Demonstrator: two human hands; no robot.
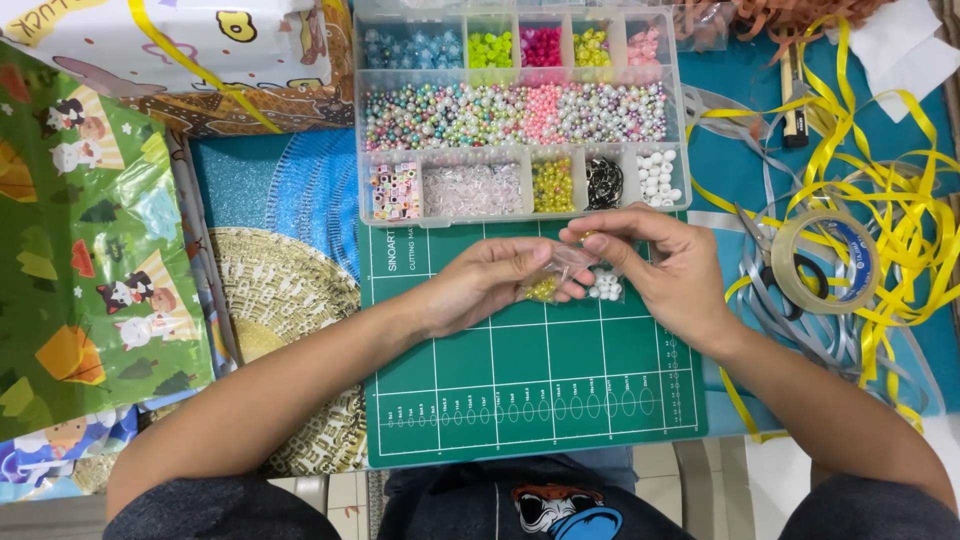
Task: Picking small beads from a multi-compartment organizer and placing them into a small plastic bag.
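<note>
Both hands over the green cutting mat [530, 380], just below the bead organiser [520, 120]: left hand [480, 285] pinching a small clear bag [560, 272] of yellow beads, right hand [665, 270] fingers gripping its mouth, steadying it.

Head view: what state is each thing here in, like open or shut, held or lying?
Bead box: open, compartments filled.
Small clear bag: held by both hands, yellow beads inside.
Left hand: pinching the bag.
Right hand: pinching the bag's top.
Tape roll: lying flat.
Yellow ribbon: loose, tangled.
Cutting mat: flat.
</note>
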